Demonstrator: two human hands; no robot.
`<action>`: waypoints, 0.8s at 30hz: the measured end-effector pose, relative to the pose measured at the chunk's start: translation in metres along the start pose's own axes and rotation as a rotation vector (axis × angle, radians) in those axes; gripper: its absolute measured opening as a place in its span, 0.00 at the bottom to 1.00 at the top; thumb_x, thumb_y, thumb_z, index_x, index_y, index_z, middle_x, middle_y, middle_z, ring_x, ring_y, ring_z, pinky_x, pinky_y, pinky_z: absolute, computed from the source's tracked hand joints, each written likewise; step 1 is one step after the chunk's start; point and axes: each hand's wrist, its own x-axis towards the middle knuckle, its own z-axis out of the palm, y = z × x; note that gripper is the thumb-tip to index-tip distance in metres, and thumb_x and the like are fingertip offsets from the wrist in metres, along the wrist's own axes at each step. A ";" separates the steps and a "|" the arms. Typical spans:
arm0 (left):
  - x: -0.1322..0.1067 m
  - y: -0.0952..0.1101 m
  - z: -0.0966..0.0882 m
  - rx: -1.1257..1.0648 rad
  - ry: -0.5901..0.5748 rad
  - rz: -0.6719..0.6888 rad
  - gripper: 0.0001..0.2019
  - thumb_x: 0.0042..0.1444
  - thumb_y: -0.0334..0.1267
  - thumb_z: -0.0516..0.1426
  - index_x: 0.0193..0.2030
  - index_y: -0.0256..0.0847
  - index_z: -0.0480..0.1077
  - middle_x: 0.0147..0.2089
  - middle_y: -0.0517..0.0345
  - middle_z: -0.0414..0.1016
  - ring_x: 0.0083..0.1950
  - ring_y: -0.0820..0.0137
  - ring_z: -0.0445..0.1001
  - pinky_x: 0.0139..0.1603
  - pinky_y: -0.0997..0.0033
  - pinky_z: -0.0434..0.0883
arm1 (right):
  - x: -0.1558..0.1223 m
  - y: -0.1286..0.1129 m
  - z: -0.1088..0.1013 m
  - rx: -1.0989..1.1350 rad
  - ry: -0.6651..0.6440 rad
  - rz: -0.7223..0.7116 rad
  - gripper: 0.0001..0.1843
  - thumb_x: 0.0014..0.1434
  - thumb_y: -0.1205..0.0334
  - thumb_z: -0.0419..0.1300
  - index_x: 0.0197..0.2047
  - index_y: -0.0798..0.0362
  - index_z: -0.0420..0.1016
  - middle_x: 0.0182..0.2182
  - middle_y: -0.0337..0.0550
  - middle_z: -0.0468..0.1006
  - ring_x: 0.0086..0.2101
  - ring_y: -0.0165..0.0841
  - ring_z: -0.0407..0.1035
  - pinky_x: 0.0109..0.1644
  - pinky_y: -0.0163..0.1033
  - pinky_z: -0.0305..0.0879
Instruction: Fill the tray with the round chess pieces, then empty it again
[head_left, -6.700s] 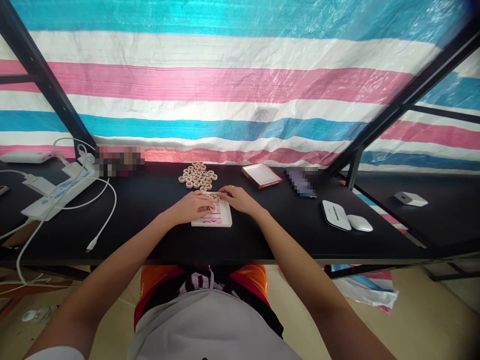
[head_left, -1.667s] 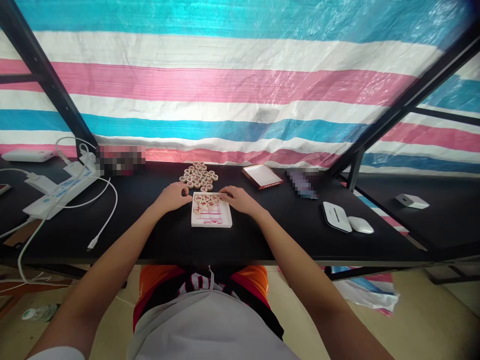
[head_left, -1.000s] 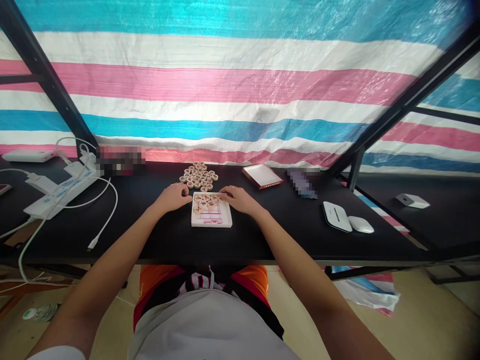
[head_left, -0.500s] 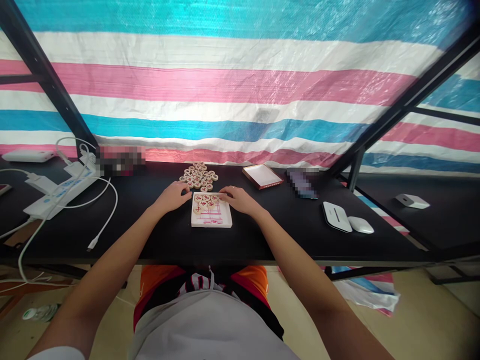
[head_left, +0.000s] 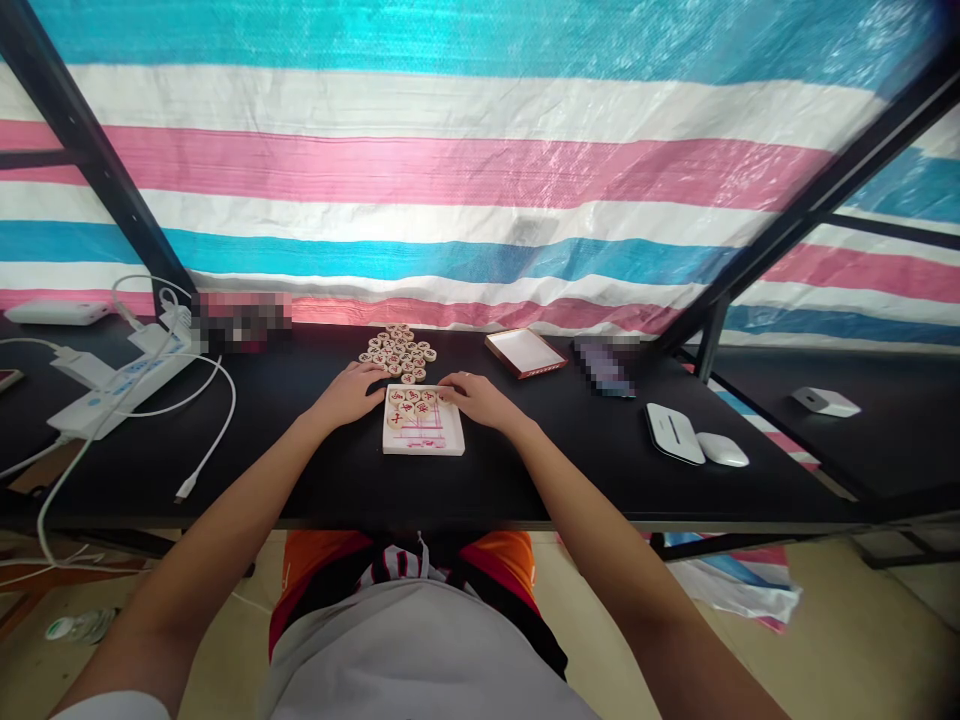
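Fingers (head_left: pixel 367 370) apart, rests left hand (head_left: pixel 349 393) by round pieces (head_left: pixel 401 348) and left edge of white box (head_left: pixel 424 449), lays right hand (head_left: pixel 475 396) on its far right corner, cannot tell if pinching, with roomy black table (head_left: pixel 420 490) in front.

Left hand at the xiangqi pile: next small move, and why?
Probably pinch the xiangqi piece by its fingertips: the left hand is at the near left edge of the xiangqi pile, the white box shows bare printed floor, and the right hand is at the box's far right corner.
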 end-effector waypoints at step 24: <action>-0.001 -0.005 -0.007 0.037 0.020 -0.111 0.07 0.56 0.36 0.51 0.38 0.42 0.69 0.42 0.52 0.73 0.45 0.60 0.68 0.45 0.64 0.65 | 0.000 -0.001 -0.001 -0.006 -0.001 0.014 0.14 0.64 0.58 0.53 0.44 0.52 0.77 0.37 0.44 0.76 0.36 0.32 0.68 0.43 0.37 0.62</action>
